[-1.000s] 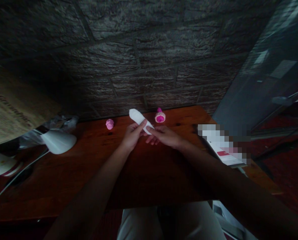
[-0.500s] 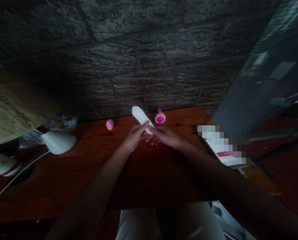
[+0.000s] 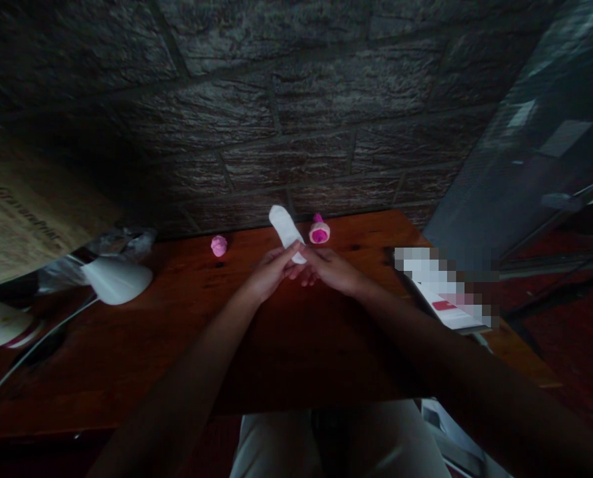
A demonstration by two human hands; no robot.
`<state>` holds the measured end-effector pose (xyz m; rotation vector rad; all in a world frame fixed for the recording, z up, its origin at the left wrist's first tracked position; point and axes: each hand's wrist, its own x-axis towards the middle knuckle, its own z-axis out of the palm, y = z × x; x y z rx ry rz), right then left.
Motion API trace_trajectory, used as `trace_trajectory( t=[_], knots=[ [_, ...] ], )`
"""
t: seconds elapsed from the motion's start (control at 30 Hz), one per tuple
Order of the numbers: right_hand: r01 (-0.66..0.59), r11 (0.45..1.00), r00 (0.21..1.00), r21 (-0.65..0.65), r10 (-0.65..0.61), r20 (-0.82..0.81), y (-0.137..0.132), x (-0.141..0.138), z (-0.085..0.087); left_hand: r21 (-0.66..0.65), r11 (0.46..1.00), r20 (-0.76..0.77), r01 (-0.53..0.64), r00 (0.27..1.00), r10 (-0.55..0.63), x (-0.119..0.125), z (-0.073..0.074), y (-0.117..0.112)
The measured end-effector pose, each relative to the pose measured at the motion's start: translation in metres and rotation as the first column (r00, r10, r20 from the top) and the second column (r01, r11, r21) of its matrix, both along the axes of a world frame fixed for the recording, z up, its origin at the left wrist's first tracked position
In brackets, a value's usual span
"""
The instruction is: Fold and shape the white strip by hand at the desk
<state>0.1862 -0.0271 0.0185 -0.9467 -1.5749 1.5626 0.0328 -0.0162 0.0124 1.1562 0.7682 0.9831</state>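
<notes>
A white sock point(image 3: 285, 224) is held up over the table between both hands, its rounded toe end pointing up and left. My left hand point(image 3: 272, 271) grips the near end with the thumb on top. From the other side my right hand point(image 3: 333, 269) pinches the same end, its thumb close to the left one and its lower fingers curled beneath. Just behind the right hand lies a pink bundle point(image 3: 319, 232) with a magenta middle. A small pink rolled ball point(image 3: 219, 246) rests to the left, apart from the hands.
The wooden table point(image 3: 176, 345) meets a dark stone wall point(image 3: 316, 99). At left are a white lamp-like object point(image 3: 119, 280) with a cord, a cup point(image 3: 2, 323) on its side, and a brown printed paper bag point(image 3: 17, 219). A partly blurred white item point(image 3: 450, 312) lies at right.
The sock has swung slightly more upright and its toe end has shifted right. Both hands keep hold of its near end. The pink things have not moved.
</notes>
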Motion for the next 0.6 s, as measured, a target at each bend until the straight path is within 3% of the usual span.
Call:
trace_trajectory(
  t=[0.13,0.6],
  knots=[
    [-0.075,0.993,0.997,-0.086,0.075,-0.006,-0.0017,-0.0016,0.0002,-0.057,0.997,0.025,-0.047,0.998,0.049,-0.0002,0.0038,-0.0012],
    [-0.115,0.993,0.993,-0.023,0.116,0.036,-0.004,-0.0014,0.0006,0.028,0.994,0.034,-0.103,0.994,0.102,-0.002,0.0032,0.001]
  ],
)
